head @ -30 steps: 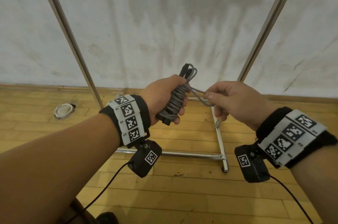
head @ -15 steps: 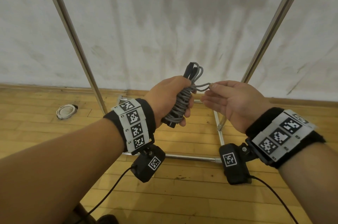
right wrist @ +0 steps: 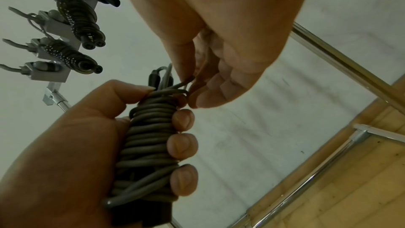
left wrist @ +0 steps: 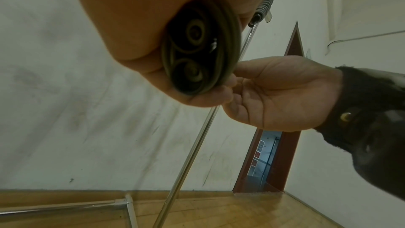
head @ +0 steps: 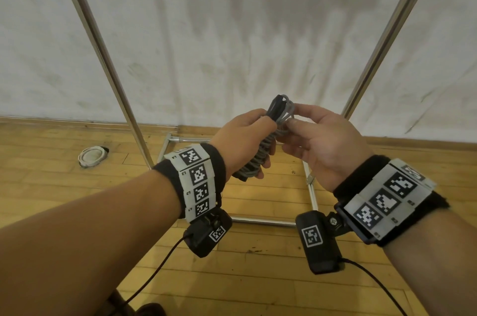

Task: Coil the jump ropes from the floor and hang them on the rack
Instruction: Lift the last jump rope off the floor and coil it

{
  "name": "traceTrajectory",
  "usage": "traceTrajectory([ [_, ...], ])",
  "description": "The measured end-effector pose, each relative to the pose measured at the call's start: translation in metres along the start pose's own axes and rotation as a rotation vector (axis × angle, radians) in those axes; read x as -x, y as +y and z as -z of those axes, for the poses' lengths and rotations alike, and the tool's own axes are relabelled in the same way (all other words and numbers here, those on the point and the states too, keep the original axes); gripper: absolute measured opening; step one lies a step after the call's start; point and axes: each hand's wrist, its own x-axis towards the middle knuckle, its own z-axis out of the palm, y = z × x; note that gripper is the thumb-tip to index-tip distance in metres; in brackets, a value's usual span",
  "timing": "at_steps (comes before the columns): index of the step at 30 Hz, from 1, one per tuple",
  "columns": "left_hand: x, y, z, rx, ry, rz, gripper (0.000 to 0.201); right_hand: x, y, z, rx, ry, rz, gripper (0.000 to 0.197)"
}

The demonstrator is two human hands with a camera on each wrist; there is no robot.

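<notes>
If the right hand, pinching the cord's tail end, slips, the grey jump rope clenched in the left hand may unwind.

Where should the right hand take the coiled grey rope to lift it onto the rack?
Probably at the loop sticking out of the top of the coiled grey jump rope, coming from the right side. The left hand wraps the wound body, so only the top end is free. The right hand already pinches a strand there, and that loop looks like what would go over a hook on the rack.
</notes>
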Motion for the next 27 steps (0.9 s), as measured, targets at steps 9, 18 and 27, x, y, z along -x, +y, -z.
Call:
traceTrajectory([
  [9,0.0,0.0035,-0.005,-0.005,0.048,0.011,0.02,-0.003,0.0024,0.0027,0.102,0.054,0.126,0.029],
  [18,0.0022,0.0044,-0.0049,0.053,0.069,0.008,0.02,-0.0032,0.0016,0.0041,0.083,0.062,0.145,0.028],
  [27,0.0024,0.0035,-0.0025,0.094,0.029,0.003,0.036,-0.0033,0.0023,0.0017,0.029,0.042,0.118,0.029],
])
